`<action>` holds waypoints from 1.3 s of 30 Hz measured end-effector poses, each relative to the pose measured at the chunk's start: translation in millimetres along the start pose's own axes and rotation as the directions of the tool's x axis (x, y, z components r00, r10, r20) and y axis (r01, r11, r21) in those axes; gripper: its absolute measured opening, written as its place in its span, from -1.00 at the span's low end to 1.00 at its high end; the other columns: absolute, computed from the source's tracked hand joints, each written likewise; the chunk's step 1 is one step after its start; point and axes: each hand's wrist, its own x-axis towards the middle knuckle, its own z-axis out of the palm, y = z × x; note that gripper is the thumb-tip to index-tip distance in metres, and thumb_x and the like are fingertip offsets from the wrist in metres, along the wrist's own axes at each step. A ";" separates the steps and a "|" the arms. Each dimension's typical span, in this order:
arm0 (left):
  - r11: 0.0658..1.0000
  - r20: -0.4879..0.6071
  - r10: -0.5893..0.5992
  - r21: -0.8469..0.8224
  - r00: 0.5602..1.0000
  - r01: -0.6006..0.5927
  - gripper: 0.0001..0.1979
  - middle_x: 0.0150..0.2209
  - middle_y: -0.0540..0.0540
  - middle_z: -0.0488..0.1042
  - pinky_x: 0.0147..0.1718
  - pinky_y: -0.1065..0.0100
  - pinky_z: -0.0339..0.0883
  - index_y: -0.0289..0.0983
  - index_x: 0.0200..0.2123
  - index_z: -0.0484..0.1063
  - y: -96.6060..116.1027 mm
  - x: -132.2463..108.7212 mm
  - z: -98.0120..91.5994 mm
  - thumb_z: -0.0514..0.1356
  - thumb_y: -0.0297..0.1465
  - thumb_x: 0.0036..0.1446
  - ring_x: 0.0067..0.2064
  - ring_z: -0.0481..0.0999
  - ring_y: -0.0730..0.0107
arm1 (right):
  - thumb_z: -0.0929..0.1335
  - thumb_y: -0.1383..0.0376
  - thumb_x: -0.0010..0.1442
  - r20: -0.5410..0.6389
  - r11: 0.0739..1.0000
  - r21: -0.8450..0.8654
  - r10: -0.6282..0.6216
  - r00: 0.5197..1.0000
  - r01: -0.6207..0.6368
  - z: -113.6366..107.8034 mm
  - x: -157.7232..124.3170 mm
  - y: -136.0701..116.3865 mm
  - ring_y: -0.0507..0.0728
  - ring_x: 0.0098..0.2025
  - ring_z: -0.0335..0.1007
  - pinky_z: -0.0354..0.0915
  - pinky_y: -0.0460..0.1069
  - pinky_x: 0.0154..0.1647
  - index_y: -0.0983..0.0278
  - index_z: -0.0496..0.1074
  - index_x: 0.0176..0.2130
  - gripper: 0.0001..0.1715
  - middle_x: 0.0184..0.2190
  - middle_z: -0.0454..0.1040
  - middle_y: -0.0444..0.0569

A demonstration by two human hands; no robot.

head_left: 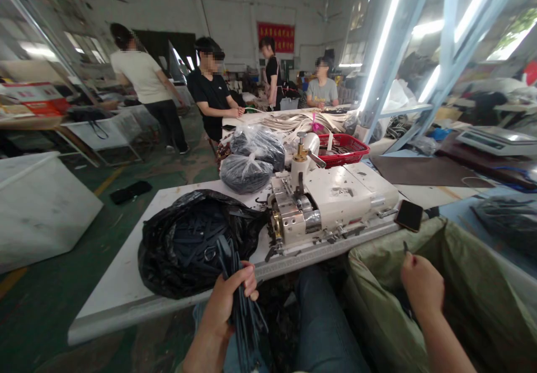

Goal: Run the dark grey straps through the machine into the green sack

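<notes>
My left hand (235, 289) is closed round a bundle of dark straps (242, 317), whose ends hang down over my lap. Just behind it, on the white table (113, 292), an open black plastic bag (159, 267) holds many more such straps. My right hand (423, 284) is closed over the mouth of a green cloth sack (474, 283), pinching a dark strip (405, 246) whose tip pokes up past the fingers. Between the hands and farther back stands a cream-coloured machine (344, 194) with a metal working head.
Clear bags with dark contents (247, 173) and a red basket (346, 149) lie behind the machine. A phone (409, 215) rests at the table's edge beside the sack. Several people work or walk farther back. A white bin (42, 211) stands left.
</notes>
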 end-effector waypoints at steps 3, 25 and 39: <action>0.999 0.074 -0.029 0.035 0.997 0.026 -0.75 -0.67 0.13 0.24 -0.63 0.47 0.15 -0.30 -0.40 0.37 -5.4 0.4 8.9 0.37 -0.40 -0.15 -0.64 0.17 0.62 | 0.22 0.03 0.15 0.121 0.998 -0.070 0.013 0.993 -0.004 -4.8 -4.7 32.1 0.42 -0.39 0.45 0.24 0.18 -0.40 0.37 0.51 -0.36 -0.51 -0.44 0.50 0.35; 0.961 0.081 -0.042 0.275 0.996 0.018 -0.81 -0.68 0.09 0.27 -0.66 0.42 0.17 -0.30 -0.48 0.34 -18.6 -11.6 11.3 0.31 -0.39 -0.13 -0.66 0.24 0.52 | 0.37 0.10 0.08 0.379 0.187 0.925 -0.532 0.757 -0.332 -2.8 -140.9 -258.6 -0.06 -0.69 0.01 -0.05 -0.11 -0.68 0.34 0.54 -0.44 -0.66 -0.74 0.20 -0.22; 0.982 0.110 0.039 0.182 0.993 -0.058 -0.74 -0.71 0.13 0.26 -0.62 0.44 0.17 -0.27 -0.39 0.32 -5.6 -16.8 15.8 0.36 -0.39 -0.11 -0.66 0.23 0.56 | 0.44 0.13 0.05 0.494 0.034 0.749 -0.693 0.524 -0.662 -3.2 -130.8 -242.8 -0.09 -0.61 0.21 0.27 -0.19 -0.61 0.35 0.55 -0.31 -0.67 -0.56 0.43 -0.12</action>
